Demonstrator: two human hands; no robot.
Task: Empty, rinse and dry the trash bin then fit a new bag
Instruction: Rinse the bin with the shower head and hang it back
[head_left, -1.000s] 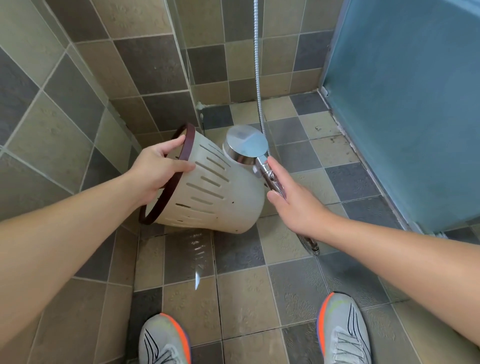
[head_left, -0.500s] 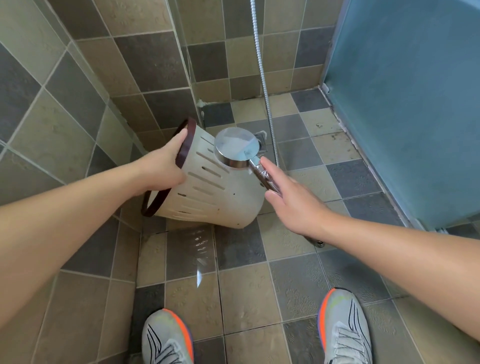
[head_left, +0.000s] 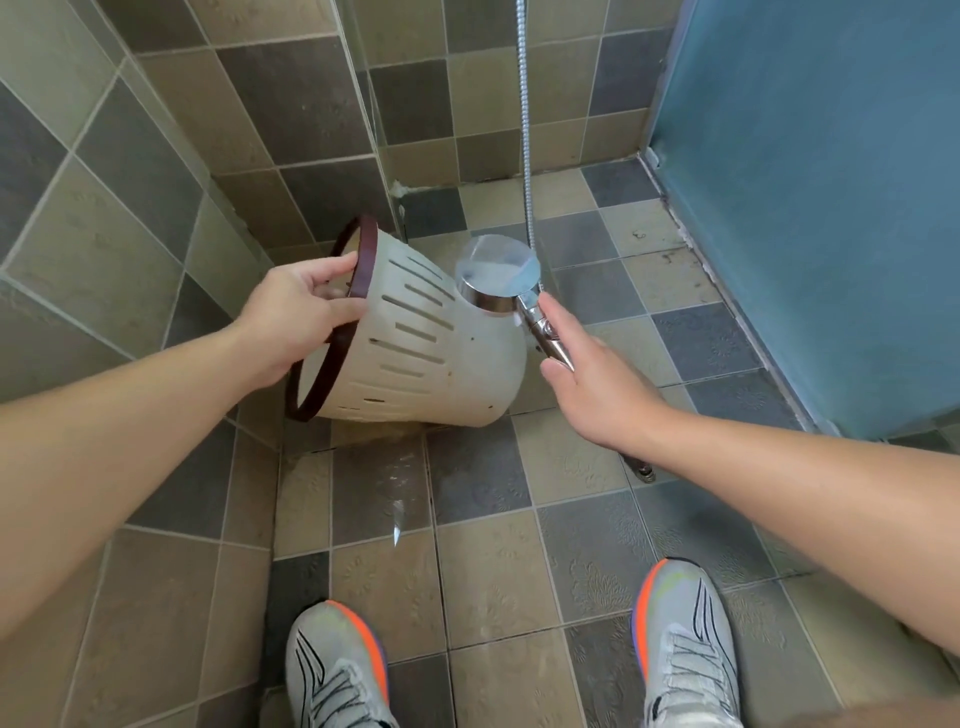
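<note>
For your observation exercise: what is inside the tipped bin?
The bin is tipped with its mouth facing away from the camera, and the left hand covers its rim, so the inside cannot be seen.

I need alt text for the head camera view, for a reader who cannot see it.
A left hand grips the dark rim of a tipped, slotted trash bin, while the right hand holds a chrome shower head by its handle beside the bin's base, above a tiled floor and two sneakers.
</note>
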